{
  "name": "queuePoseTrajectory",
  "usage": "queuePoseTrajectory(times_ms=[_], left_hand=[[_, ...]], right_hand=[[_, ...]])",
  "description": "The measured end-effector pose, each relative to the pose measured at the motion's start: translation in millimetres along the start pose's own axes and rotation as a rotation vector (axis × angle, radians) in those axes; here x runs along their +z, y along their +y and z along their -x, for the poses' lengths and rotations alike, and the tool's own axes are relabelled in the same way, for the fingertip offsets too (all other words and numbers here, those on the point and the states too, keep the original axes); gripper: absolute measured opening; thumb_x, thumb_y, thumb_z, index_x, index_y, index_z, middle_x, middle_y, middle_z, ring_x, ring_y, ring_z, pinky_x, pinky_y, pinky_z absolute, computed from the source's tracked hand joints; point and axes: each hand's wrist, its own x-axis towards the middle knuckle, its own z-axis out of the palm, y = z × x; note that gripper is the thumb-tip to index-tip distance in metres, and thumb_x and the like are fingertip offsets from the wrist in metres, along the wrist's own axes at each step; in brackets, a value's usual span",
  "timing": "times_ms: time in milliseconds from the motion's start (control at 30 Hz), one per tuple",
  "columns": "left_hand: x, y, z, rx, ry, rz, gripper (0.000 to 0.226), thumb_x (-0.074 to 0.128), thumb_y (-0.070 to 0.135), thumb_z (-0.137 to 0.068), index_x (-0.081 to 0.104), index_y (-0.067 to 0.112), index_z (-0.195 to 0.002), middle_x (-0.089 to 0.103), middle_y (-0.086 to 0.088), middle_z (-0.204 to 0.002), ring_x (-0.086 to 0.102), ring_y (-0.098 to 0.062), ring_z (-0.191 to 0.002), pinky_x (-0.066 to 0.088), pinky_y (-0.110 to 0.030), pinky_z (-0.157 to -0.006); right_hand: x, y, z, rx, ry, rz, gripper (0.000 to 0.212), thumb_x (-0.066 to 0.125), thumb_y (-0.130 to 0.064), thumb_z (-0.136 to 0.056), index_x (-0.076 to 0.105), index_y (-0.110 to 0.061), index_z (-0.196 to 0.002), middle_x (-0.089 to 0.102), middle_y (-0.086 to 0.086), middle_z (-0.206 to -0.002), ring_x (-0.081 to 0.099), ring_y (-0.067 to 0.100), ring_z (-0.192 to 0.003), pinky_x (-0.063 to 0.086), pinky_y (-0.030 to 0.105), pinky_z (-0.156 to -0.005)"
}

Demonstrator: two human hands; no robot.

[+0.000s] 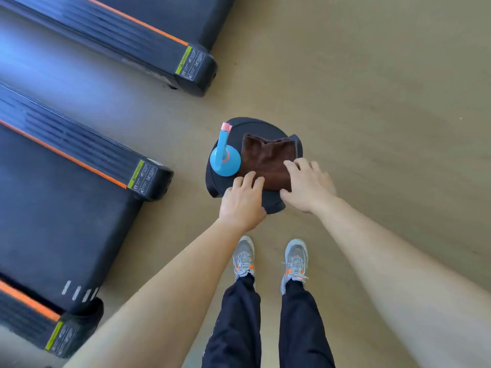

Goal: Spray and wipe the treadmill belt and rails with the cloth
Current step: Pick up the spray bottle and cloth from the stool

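A folded brown cloth (pixel 268 159) lies on a round black stool (pixel 252 128) in front of me. Beside it on the left stands a blue spray bottle (pixel 225 162) with a pink nozzle. My left hand (pixel 243 201) rests with spread fingers at the cloth's near left edge. My right hand (pixel 308 183) lies over the cloth's near right corner, fingers on top and thumb at the near edge. The nearer treadmill's black belt (pixel 61 208) runs along the left, with an orange-striped side rail (pixel 79 158).
A second treadmill (pixel 148 43) lies further back at the upper left. The wooden floor (pixel 372 102) spreads to the right. My feet in grey sneakers (pixel 269 260) stand just behind the stool.
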Motion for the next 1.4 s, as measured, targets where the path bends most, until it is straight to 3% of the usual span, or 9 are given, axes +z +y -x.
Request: queuePoseTrajectory(times_ms=[100,233,400,533,667,867,1067,1167,1400], left_hand=[[26,-12,-24,-0.052,0.112,-0.039,0.066,0.066,0.020,-0.095,0.036,0.019,-0.155,0.035,-0.007,-0.164,0.040,-0.031,-0.145,0.043,-0.044,-0.113],[58,-26,-45,-0.047,0.208,-0.123,0.067,0.075,0.014,-0.085,0.050,0.015,-0.147,0.050,-0.011,-0.154,0.056,-0.035,-0.130,0.055,-0.045,-0.093],[70,-27,-49,-0.021,0.278,-0.136,0.067,0.083,0.014,-0.080,0.057,0.016,-0.141,0.057,-0.009,-0.145,0.060,-0.035,-0.119,0.058,-0.043,-0.086],[69,-21,-37,0.026,0.346,-0.122,0.045,0.077,0.014,-0.084,0.066,0.017,-0.127,0.069,-0.005,-0.126,0.064,-0.033,-0.108,0.054,-0.042,-0.080],[59,-4,-28,-0.042,0.300,0.198,0.026,0.060,0.021,-0.101,0.064,0.019,-0.127,0.072,-0.002,-0.117,0.066,-0.026,-0.104,0.055,-0.041,-0.086],[45,18,-49,-0.337,0.351,0.605,0.025,0.054,0.027,-0.106,0.054,0.020,-0.129,0.068,0.001,-0.121,0.065,-0.019,-0.103,0.047,-0.028,-0.087],[69,12,-38,-0.617,0.432,0.939,0.014,0.060,0.032,-0.103,0.051,0.026,-0.113,0.062,0.006,-0.111,0.063,-0.014,-0.098,0.056,-0.037,-0.090],[80,-3,-16,-0.685,0.410,0.916,0.020,0.058,0.029,-0.103,0.055,0.024,-0.122,0.065,0.003,-0.116,0.063,-0.010,-0.094,0.056,-0.038,-0.091],[51,-49,-8,-0.654,0.601,0.876,0.051,0.074,0.040,-0.090,0.048,0.030,-0.132,0.056,0.017,-0.123,0.060,-0.008,-0.107,0.057,-0.042,-0.096]], right_hand=[[27,-5,-31,-0.178,0.159,0.171,0.075,0.065,-0.049,-0.088,0.035,-0.021,-0.151,0.040,0.004,-0.151,0.039,0.030,-0.135,0.040,0.044,-0.106],[65,-2,-54,-0.271,0.199,0.245,0.077,0.078,-0.046,-0.080,0.046,-0.019,-0.145,0.049,0.006,-0.144,0.047,0.029,-0.130,0.043,0.044,-0.104],[79,20,-65,-0.460,0.472,0.206,0.027,0.051,-0.016,-0.096,0.067,-0.014,-0.117,0.069,0.007,-0.110,0.063,0.032,-0.099,0.053,0.042,-0.078],[57,30,-60,-0.511,0.247,0.159,0.023,0.060,-0.012,-0.090,0.071,-0.016,-0.110,0.071,0.005,-0.097,0.066,0.033,-0.086,0.052,0.039,-0.066],[35,41,-49,-0.422,0.076,0.080,0.021,0.050,-0.025,-0.100,0.061,-0.023,-0.119,0.069,0.002,-0.109,0.063,0.030,-0.099,0.047,0.041,-0.079],[42,43,-58,-0.484,0.674,0.242,0.026,0.057,-0.024,-0.091,0.063,-0.016,-0.115,0.063,0.008,-0.111,0.059,0.033,-0.097,0.044,0.044,-0.084],[69,49,-79,-0.607,0.221,0.482,0.077,0.039,-0.061,-0.096,0.016,-0.027,-0.161,0.027,0.015,-0.163,0.027,0.042,-0.147,0.022,0.062,-0.117],[65,41,-93,-0.613,0.237,0.550,0.081,0.035,-0.070,-0.094,0.007,-0.035,-0.161,0.030,0.017,-0.158,0.033,0.045,-0.139,0.027,0.064,-0.109],[72,20,-88,-0.581,0.401,0.502,0.069,0.048,-0.065,-0.094,0.041,-0.021,-0.147,0.056,0.016,-0.114,0.054,0.035,-0.094,0.044,0.047,-0.078]])
